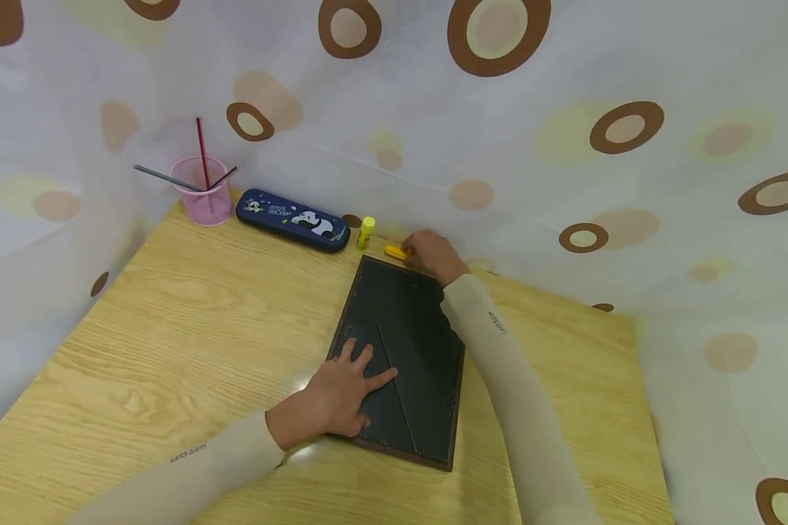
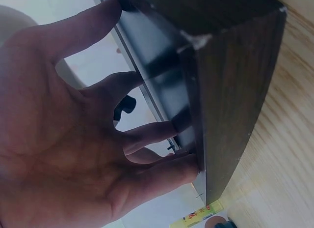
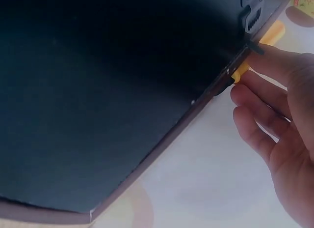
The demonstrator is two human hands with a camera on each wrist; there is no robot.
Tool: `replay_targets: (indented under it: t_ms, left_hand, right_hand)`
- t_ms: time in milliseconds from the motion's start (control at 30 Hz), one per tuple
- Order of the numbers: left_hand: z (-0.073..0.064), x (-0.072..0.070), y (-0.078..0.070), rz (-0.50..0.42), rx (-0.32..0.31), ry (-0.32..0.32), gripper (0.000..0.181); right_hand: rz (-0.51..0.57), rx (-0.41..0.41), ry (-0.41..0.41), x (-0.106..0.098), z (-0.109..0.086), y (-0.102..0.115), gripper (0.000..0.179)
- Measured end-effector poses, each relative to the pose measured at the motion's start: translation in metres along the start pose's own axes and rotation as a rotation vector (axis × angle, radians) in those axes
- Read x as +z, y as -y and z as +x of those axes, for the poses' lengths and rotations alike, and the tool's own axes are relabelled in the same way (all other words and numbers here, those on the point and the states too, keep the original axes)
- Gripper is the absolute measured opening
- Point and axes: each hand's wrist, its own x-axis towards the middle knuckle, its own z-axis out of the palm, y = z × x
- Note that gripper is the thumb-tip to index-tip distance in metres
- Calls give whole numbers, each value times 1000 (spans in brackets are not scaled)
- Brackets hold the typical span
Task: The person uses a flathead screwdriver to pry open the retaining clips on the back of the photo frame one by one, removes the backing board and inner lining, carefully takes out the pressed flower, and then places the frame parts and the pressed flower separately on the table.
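Note:
A dark picture frame (image 1: 422, 350) lies back side up on the table, with a sawtooth hanger (image 3: 254, 17) near its far edge. My left hand (image 1: 338, 394) rests on the near left part of its back with fingers spread. The left wrist view shows its fingertips (image 2: 132, 80) at the frame. Beyond the far edge, my right hand (image 1: 433, 255) pinches a slim yellow tool (image 1: 395, 252) with a dark end. Its left end sticks out past the fingers; the frame's edge and the fingers hide part of it in the right wrist view.
A yellow glue stick (image 1: 365, 232) stands just left of the yellow tool. Further left lies a navy panda pencil case (image 1: 292, 221), then a pink cup (image 1: 209, 208) with several pencils. A patterned curtain (image 1: 420, 131) hangs behind the wooden table (image 1: 190, 313).

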Motion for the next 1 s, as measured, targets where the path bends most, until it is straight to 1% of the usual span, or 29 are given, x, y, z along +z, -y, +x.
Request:
replay_targets:
  t_ms: [133, 267, 500, 600, 700, 833, 900, 1000]
  left_hand:
    - [0, 0, -2, 4, 9, -8, 82]
    - [2, -1, -3, -8, 22, -20, 82]
    - [4, -3, -5, -33, 44, -14, 83]
    - [4, -2, -6, -40, 48, -15, 83]
    - [4, -1, -6, -50, 50, -20, 84]
    - [4, 1, -4, -60, 44, -27, 85]
    - [3, 2, -2, -64, 38, -33, 86]
    - [1, 4, 2, -74, 29, -52, 87]
  right_hand:
    - [9, 6, -10, 0, -3, 0, 28]
    - [43, 11, -1, -2, -7, -2, 29]
    - [73, 50, 11, -1, -12, -8, 33]
    - [82, 59, 4, 0, -13, -11, 33]
    - [109, 58, -24, 1, -18, -14, 34]
    - [153, 26, -85, -2, -35, -17, 35]
    - [170, 14, -106, -4, -49, -18, 34]
    - [210, 18, -144, -5, -74, -21, 32]
